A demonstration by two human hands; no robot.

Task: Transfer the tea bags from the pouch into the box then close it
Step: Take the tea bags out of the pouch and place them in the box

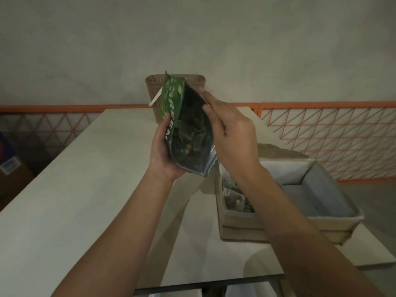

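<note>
My left hand [164, 151] grips a green pouch [174, 99] from below and holds it up over the white table [85, 179], mouth open toward me. Dark tea bags [189, 138] show inside it. My right hand [229, 129] pinches the pouch's right edge near the top, thumb at the inner rim. To the lower right an open cardboard box [334, 217] stands on the table, flaps up. Several tea bags [234, 199] lie in its left end, partly hidden by my right forearm.
A brown woven basket [155, 88] stands at the table's far edge behind the pouch. An orange mesh railing [332, 133] runs along the back. A cardboard carton [12, 174] sits on the floor at the left.
</note>
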